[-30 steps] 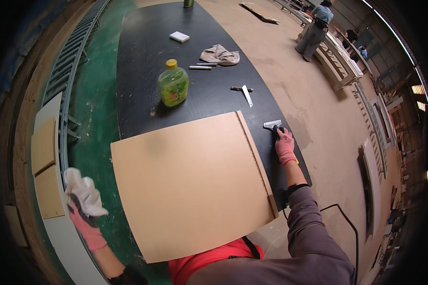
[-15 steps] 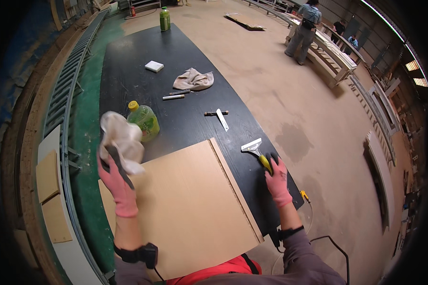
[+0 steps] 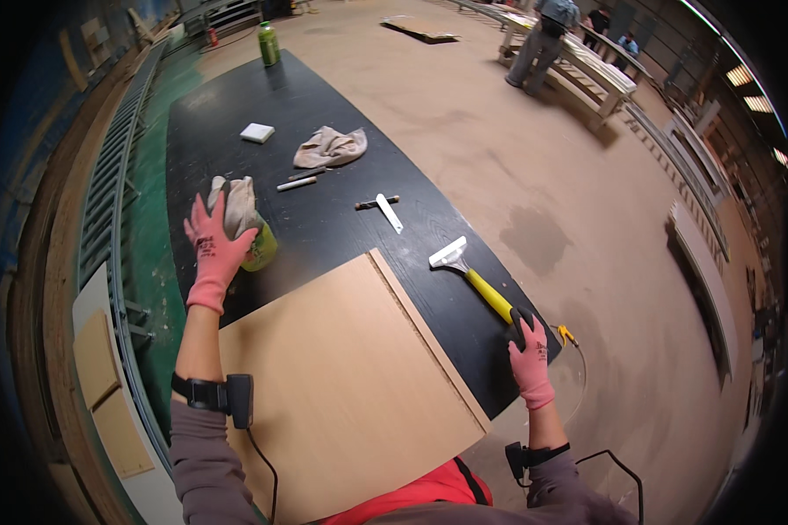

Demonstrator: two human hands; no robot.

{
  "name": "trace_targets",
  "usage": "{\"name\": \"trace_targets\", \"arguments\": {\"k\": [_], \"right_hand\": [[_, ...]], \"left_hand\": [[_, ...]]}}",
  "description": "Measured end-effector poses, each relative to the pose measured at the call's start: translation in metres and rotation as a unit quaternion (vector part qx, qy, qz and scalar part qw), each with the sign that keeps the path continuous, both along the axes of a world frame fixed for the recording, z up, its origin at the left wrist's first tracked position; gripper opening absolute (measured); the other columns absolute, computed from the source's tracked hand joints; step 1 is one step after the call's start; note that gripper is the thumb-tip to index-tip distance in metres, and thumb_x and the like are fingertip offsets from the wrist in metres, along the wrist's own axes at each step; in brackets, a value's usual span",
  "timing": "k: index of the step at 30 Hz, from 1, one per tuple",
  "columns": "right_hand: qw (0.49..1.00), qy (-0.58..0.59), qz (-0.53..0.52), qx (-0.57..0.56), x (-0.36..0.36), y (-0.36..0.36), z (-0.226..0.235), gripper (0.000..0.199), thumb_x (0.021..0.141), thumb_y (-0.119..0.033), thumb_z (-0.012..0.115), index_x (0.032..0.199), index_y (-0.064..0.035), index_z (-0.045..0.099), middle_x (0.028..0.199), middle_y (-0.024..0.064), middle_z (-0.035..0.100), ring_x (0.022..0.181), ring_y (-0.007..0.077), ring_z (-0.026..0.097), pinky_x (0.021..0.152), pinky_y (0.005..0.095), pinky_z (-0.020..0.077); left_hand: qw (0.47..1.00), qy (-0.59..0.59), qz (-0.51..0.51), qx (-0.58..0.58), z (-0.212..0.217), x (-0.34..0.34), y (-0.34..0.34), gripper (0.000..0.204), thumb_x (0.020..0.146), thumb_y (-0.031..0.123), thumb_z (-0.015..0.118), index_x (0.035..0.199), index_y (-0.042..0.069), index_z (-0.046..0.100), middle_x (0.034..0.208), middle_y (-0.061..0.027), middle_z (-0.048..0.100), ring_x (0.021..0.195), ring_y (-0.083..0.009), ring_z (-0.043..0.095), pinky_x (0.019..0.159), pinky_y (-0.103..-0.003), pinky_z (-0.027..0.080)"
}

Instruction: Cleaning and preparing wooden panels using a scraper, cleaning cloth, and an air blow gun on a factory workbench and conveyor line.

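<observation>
While the left hand (image 3: pixel 217 255) spreads wide over a pale cloth (image 3: pixel 240 203) by the green bottle (image 3: pixel 263 250), the right hand (image 3: pixel 530 354), half-curled, meets the yellow-handled scraper (image 3: pixel 488 294) on the black table (image 3: pixel 455 339), its grip unclear.

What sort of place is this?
Probably a woodworking or panel workshop: a pale wood-look panel lies on a black worktable, a roller conveyor runs along the left, and long boards stand at right.

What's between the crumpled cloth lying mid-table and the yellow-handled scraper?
In the head view, a white flat tool lies across a dark slim rod.
</observation>
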State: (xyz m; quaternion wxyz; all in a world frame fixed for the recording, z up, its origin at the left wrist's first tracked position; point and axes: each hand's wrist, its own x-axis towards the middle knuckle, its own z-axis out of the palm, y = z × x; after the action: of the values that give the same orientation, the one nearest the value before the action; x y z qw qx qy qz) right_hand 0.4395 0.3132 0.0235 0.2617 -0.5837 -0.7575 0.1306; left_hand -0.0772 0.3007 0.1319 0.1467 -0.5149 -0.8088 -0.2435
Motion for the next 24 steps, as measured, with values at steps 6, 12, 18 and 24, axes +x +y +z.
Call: {"name": "trace_targets", "arguments": {"k": [6,12,18,24], "right_hand": [[0.995,0.02,-0.099,0.006,0.038,-0.082,0.012,0.053,0.069,-0.006,0.063,0.119,-0.005,0.047,0.125,0.0204,0.04,0.115,0.0353,0.039,0.098,0.0393,0.0316],[0.974,0.036,-0.217,-0.045,0.058,-0.224,-0.049,0.043,0.073,-0.013,0.058,0.114,-0.0047,0.049,0.119,0.0215,0.045,0.109,0.0362,0.044,0.093,0.0413,0.0362],[0.803,-0.033,-0.082,-0.59,0.104,-0.406,-0.119,0.04,0.076,-0.028,0.046,0.108,-0.0056,0.056,0.109,0.0206,0.056,0.102,0.0351,0.053,0.085,0.0411,0.043],[0.756,0.066,-0.341,-0.554,0.151,-0.565,-0.192,0.037,0.082,-0.03,0.041,0.093,-0.0006,0.062,0.1,0.0231,0.058,0.092,0.0383,0.056,0.079,0.045,0.0445]], "left_hand": [[0.995,-0.003,-0.073,0.068,-0.023,-0.006,-0.031,0.067,0.071,0.024,0.068,0.126,0.001,0.039,0.128,-0.0272,0.035,0.118,-0.0386,0.035,0.1,-0.043,0.027],[0.988,-0.032,-0.145,0.051,-0.035,0.074,-0.1,0.045,0.085,0.014,0.053,0.125,-0.003,0.04,0.131,-0.024,0.035,0.123,-0.0336,0.033,0.101,-0.04,0.028],[0.854,-0.285,-0.425,-0.093,-0.075,0.219,-0.161,0.035,0.087,0.004,0.041,0.12,-0.005,0.045,0.13,-0.016,0.041,0.119,-0.0247,0.04,0.097,-0.032,0.033],[0.76,-0.346,-0.528,-0.158,-0.083,0.32,-0.207,0.027,0.078,-0.002,0.042,0.099,-0.006,0.059,0.096,-0.0133,0.061,0.09,-0.0207,0.056,0.081,-0.03,0.044]]}}
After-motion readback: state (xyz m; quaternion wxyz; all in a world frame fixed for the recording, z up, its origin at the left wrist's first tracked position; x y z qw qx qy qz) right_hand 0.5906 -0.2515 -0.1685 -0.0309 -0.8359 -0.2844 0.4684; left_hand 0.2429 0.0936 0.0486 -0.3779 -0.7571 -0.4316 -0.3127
